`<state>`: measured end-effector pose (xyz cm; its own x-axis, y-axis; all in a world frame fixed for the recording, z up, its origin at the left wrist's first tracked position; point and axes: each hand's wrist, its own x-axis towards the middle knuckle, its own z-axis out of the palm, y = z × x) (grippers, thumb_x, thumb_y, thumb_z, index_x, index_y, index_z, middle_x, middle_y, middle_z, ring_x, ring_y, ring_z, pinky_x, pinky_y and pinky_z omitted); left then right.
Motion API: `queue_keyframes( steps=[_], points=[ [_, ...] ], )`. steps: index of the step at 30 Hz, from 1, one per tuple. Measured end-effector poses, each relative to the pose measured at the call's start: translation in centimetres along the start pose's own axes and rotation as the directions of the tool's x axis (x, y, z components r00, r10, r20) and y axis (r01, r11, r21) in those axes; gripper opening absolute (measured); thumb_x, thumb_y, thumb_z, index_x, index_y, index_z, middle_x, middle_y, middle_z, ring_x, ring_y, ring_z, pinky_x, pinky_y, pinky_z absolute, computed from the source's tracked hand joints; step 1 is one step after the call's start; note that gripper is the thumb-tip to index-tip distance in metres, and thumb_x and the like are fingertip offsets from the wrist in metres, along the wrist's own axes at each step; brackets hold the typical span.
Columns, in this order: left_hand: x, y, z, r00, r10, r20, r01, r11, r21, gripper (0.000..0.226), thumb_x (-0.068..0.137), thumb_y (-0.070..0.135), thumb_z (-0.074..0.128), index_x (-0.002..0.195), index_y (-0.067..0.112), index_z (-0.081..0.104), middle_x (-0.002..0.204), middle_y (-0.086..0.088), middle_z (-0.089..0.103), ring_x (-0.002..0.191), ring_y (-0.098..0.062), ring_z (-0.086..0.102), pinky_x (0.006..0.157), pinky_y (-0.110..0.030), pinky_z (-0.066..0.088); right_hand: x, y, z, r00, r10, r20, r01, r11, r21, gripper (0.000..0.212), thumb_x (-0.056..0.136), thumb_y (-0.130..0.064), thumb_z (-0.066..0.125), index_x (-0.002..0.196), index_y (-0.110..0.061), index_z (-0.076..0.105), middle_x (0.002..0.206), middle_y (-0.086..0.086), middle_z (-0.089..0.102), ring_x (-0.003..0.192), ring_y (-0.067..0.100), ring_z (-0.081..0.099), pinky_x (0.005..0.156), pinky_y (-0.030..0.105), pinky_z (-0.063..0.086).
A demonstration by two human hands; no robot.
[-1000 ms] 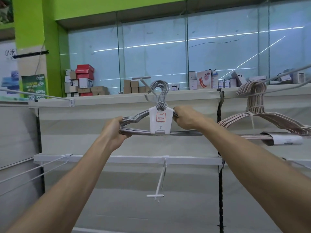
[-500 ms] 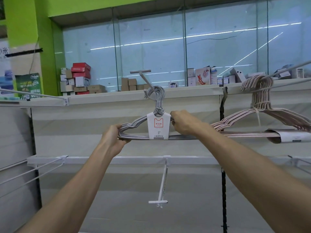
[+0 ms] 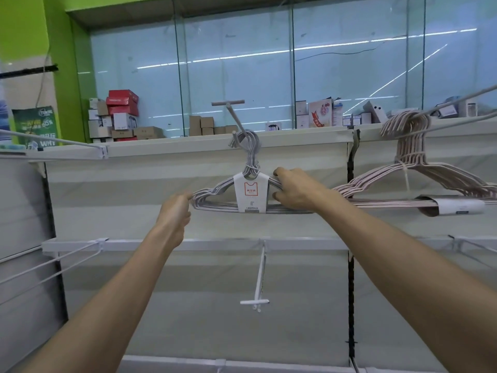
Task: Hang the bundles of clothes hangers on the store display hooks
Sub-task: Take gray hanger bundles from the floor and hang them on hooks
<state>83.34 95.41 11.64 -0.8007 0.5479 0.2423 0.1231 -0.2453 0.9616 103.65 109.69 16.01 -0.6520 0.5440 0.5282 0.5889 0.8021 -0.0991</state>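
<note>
Up at the store shelving, I hold a grey hanger bundle (image 3: 215,196) with both hands, its hook ends looped over the upper display hook (image 3: 233,117) at about twelve o'clock in my view. My left hand (image 3: 176,208) pinches the bundle's left shoulder with curled fingers, at nine o'clock of its white paper label (image 3: 251,193). My right hand (image 3: 294,188) grips the right shoulder just beside the label, at its three o'clock, thumb below and fingers curled over the wires. The bundle hangs level against the pale back panel (image 3: 134,184).

At three o'clock of the grey bundle, a pink hanger bundle (image 3: 408,168) hangs on a neighbouring hook (image 3: 462,102), a white sleeve wrapped round its lower bars. At six o'clock, a lower display hook (image 3: 259,275) juts from the second rail with nothing on it. More wire hooks (image 3: 51,140) stand out at nine o'clock. Red and brown boxes (image 3: 121,114) sit on the shelf top, at about eleven o'clock, before the glass.
</note>
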Motion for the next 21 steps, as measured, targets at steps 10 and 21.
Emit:
queue_keyframes(
  steps=[10, 21],
  points=[
    [-6.3, 1.1, -1.4, 0.939, 0.337, 0.060, -0.342, 0.931, 0.128, 0.017, 0.098, 0.019, 0.050, 0.106, 0.020, 0.065, 0.097, 0.003, 0.063, 0.096, -0.018, 0.059, 0.095, -0.040, 0.051, -7.1, -1.2, -1.4, 0.992, 0.054, -0.115, -0.057, 0.998, -0.020, 0.052, 0.093, -0.034, 0.057, 0.138, -0.013, 0.045, 0.134, 0.010, 0.054, 0.119, 0.031, 0.053, 0.097, 0.046, 0.046],
    [-16.8, 1.9, 0.4, 0.795, 0.464, 0.390, -0.436, 0.885, -0.164, 0.014, 0.098, 0.014, 0.054, 0.105, 0.017, 0.066, 0.092, -0.003, 0.068, 0.082, -0.020, 0.067, 0.076, -0.035, 0.055, -19.6, -1.8, -4.5, 0.953, 0.176, -0.248, -0.169, 0.984, 0.047, 0.033, 0.092, -0.040, 0.057, 0.121, -0.024, 0.058, 0.111, -0.007, 0.065, 0.103, 0.017, 0.060, 0.086, 0.042, 0.051]
  ],
)
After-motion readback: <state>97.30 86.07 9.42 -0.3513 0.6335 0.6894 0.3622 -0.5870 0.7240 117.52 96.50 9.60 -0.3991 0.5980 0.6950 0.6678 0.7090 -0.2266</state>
